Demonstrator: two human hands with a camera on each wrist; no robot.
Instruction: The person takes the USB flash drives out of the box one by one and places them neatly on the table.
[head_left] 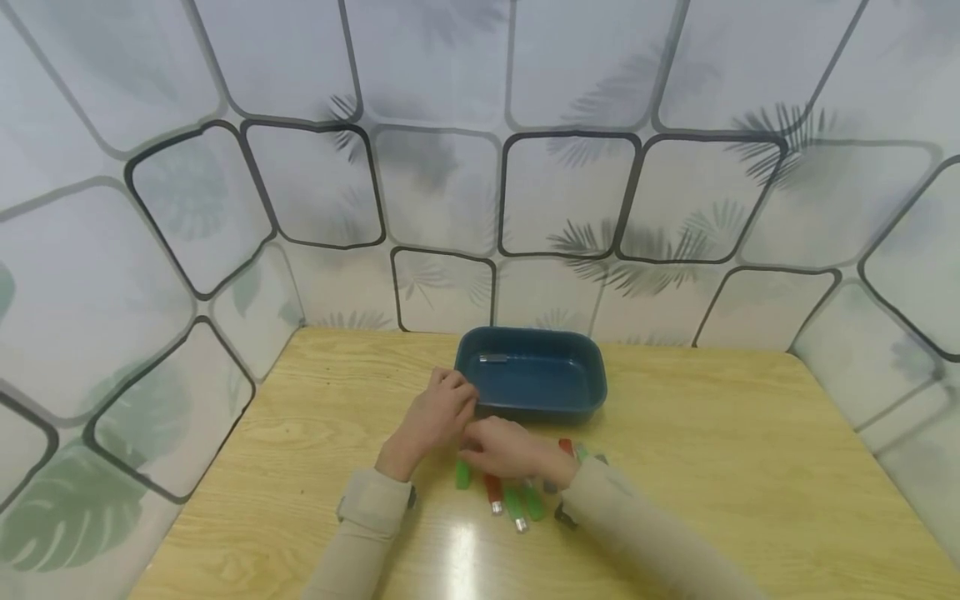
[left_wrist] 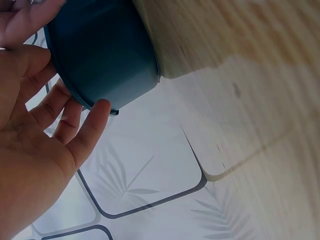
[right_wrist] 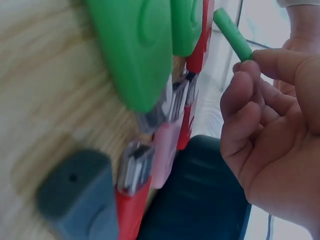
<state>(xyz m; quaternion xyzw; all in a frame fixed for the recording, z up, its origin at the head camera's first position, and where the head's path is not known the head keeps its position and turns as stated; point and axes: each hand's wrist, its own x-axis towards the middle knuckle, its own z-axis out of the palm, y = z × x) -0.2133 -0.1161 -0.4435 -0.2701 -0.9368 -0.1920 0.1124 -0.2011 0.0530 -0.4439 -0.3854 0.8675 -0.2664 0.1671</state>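
Note:
My right hand [right_wrist: 280, 120] pinches a green USB flash drive [right_wrist: 232, 35] between thumb and fingertips, just in front of the dark blue plastic bin [head_left: 536, 414]. My left hand [head_left: 438, 412] is close beside it at the bin's front left corner, with bent fingers near the rim [left_wrist: 75, 95]. What lies between the left thumb and fingertips is hidden. Below the right hand, more flash drives lie on the table, among them a red one [head_left: 492, 487], a green one [head_left: 516, 508] and a dark grey one [right_wrist: 77, 195], several with silvery ends.
A grey flash drive with a silvery end [head_left: 493, 358] lies inside the bin. The wooden table [head_left: 712, 467] reaches back to a patterned wall covering [head_left: 442, 192]. Another red piece [head_left: 566, 447] lies beside the right wrist.

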